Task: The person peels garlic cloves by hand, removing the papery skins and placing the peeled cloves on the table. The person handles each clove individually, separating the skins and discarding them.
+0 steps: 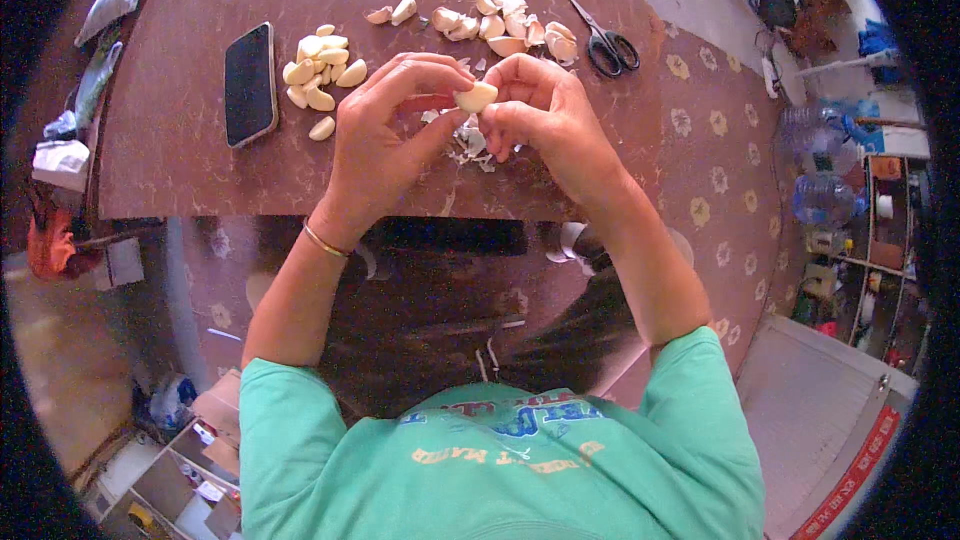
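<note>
Between my two hands, above the near part of the table, is a pale garlic clove (477, 96). My left hand (392, 120) pinches its left side with thumb and fingers. On its other side, the thumb and forefinger of my right hand (545, 115) close on it as well. Scraps of white garlic skin (470, 140) lie on the table just below the clove. To the left sits a pile of peeled garlic cloves (322, 65). Beyond my hands spreads a loose group of unpeeled garlic cloves (505, 25).
A dark-screened phone (250, 85) lies left of the peeled pile. Black-handled scissors (607, 43) rest at the right, blades pointing away. The brown table (200, 180) ends at a front edge near my wrists. Large plastic bottles (825, 195) and shelves stand off to the right.
</note>
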A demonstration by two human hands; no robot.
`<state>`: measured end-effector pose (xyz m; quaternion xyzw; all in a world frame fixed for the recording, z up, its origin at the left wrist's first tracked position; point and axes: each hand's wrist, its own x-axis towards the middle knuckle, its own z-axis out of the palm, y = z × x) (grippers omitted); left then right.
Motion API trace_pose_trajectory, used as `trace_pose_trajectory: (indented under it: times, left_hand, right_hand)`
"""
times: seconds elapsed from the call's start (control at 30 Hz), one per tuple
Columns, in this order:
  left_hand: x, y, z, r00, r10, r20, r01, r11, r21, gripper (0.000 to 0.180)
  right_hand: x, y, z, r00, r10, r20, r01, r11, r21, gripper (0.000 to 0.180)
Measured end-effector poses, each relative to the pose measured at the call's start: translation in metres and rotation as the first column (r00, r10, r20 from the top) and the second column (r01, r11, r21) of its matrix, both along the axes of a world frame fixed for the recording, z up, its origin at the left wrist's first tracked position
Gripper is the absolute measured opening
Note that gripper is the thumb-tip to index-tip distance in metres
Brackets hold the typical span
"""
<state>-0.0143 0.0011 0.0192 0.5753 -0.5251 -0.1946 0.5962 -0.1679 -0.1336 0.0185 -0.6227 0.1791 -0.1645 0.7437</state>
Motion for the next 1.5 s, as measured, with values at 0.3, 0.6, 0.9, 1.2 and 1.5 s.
trace_pose_trajectory:
  times: [0.3, 0.6, 0.9, 1.2, 1.5]
  left_hand:
    - [0.008, -0.002, 0.001, 0.878, -0.048, -0.476, 0.106, 0.990, 0.094, 0.023]
    - [0.013, -0.007, -0.003, 0.809, -0.058, -0.585, 0.153, 0.981, 0.115, 0.018]
    - [0.005, -0.007, 0.003, 0.914, 0.025, -0.405, 0.020, 0.994, 0.107, 0.021]
    - [0.002, -0.006, 0.009, 0.966, 0.118, -0.231, -0.069, 0.975, 0.209, 0.015]
    - [0.003, -0.005, 0.015, 0.981, 0.124, -0.150, -0.078, 0.956, 0.283, 0.011]
  right_hand:
    - [0.004, 0.000, -0.003, 0.983, -0.167, 0.074, 0.174, 0.981, -0.090, 0.016]
    - [0.009, 0.003, -0.006, 0.971, -0.168, 0.169, 0.182, 0.980, -0.074, 0.023]
    - [0.008, 0.005, 0.000, 0.971, -0.126, 0.203, 0.105, 0.988, 0.113, 0.023]
    - [0.008, 0.005, -0.011, 0.978, -0.122, 0.170, 0.111, 0.991, 0.070, 0.024]
    - [0.006, 0.009, -0.011, 0.984, -0.143, 0.111, 0.149, 0.988, -0.046, 0.023]
